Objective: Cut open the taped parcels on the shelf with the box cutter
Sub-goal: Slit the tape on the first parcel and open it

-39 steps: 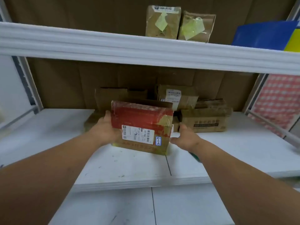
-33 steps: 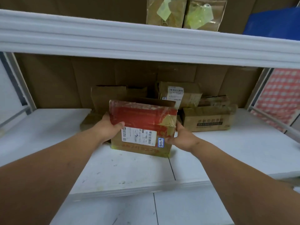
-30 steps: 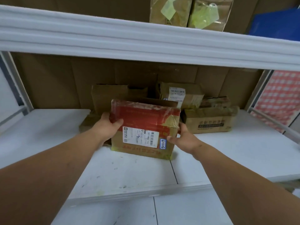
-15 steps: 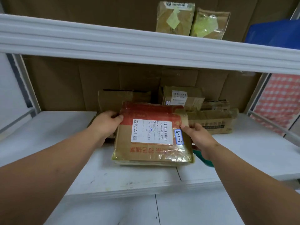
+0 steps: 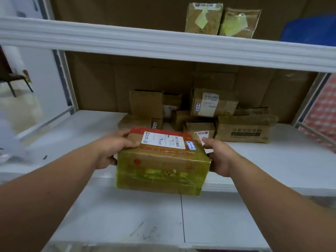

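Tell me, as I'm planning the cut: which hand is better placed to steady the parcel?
Probably the left hand: its thumb hooks over the top of the parcel. The right hand holds only the side, thumb beside the corner.

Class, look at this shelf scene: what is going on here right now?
A person holds a brown cardboard parcel wrapped in yellowish tape between the left hand and the right hand, above the front edge of the white shelf. More taped cardboard boxes sit at the back. No box cutter is visible; the parcel looks uncut.
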